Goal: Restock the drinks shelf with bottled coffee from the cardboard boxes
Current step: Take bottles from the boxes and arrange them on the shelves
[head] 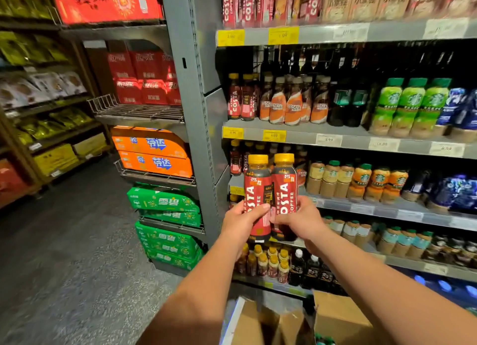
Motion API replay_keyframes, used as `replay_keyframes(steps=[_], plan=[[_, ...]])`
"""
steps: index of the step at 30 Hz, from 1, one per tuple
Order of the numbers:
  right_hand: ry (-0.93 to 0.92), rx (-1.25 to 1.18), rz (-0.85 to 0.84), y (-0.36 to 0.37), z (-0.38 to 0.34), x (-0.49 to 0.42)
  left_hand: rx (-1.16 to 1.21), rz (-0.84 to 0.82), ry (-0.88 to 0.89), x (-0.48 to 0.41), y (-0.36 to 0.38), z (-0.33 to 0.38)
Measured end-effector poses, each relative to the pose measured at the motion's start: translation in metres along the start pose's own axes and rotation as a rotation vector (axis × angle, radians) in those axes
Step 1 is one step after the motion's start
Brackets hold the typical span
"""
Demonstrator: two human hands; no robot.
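Note:
I hold two red-labelled coffee bottles with yellow caps upright, side by side, in front of the drinks shelf (361, 205). My left hand (241, 219) grips the left bottle (256, 189) low on its body. My right hand (296, 219) grips the right bottle (284, 184) the same way. Both bottles hover just before the left end of the middle shelf, where matching red bottles (236, 161) stand. Open cardboard boxes (338, 316) sit on the floor below my forearms.
The shelves hold orange, green and blue bottled drinks (410, 104) to the right, with yellow price tags (273, 135) on the edges. A grey upright post (196, 112) separates an end rack of stacked soda cartons (154, 151). The grey floor aisle (77, 254) lies to the left.

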State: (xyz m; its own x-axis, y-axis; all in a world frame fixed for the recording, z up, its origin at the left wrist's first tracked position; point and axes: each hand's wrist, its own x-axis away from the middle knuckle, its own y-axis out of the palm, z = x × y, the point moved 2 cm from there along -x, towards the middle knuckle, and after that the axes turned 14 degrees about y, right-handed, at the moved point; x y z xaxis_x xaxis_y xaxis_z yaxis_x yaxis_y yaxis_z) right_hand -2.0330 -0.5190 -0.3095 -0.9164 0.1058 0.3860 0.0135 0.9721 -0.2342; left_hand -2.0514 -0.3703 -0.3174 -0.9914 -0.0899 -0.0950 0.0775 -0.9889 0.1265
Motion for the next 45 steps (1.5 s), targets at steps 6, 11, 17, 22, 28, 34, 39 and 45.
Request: replay_keyframes(steps=[6, 11, 17, 22, 28, 34, 39, 45], plan=[[0.013, 0.102, -0.006, 0.017, -0.002, -0.061, 0.0, 0.051, -0.01, -0.046, -0.013, -0.035], [0.038, 0.124, -0.039, 0.025, -0.005, -0.106, -0.01, 0.083, -0.013, -0.086, -0.015, -0.053], [0.038, 0.148, -0.054, 0.037, -0.019, -0.159, -0.024, 0.074, -0.031, -0.14, -0.02, -0.071], [0.045, 0.136, -0.046, 0.061, -0.031, -0.211, -0.079, 0.032, -0.023, -0.203, -0.04, -0.096], [0.06, 0.086, 0.061, 0.093, -0.033, -0.277, -0.036, 0.019, 0.034, -0.27, -0.062, -0.129], [-0.058, 0.077, 0.215, 0.107, -0.045, -0.319, 0.027, 0.081, 0.119, -0.319, -0.061, -0.157], [-0.115, -0.041, 0.306, 0.127, -0.039, -0.358, 0.036, 0.15, 0.21, -0.35, -0.057, -0.174], [-0.13, 0.023, 0.377, 0.147, -0.024, -0.392, -0.121, 0.279, 0.226, -0.38, -0.057, -0.202]])
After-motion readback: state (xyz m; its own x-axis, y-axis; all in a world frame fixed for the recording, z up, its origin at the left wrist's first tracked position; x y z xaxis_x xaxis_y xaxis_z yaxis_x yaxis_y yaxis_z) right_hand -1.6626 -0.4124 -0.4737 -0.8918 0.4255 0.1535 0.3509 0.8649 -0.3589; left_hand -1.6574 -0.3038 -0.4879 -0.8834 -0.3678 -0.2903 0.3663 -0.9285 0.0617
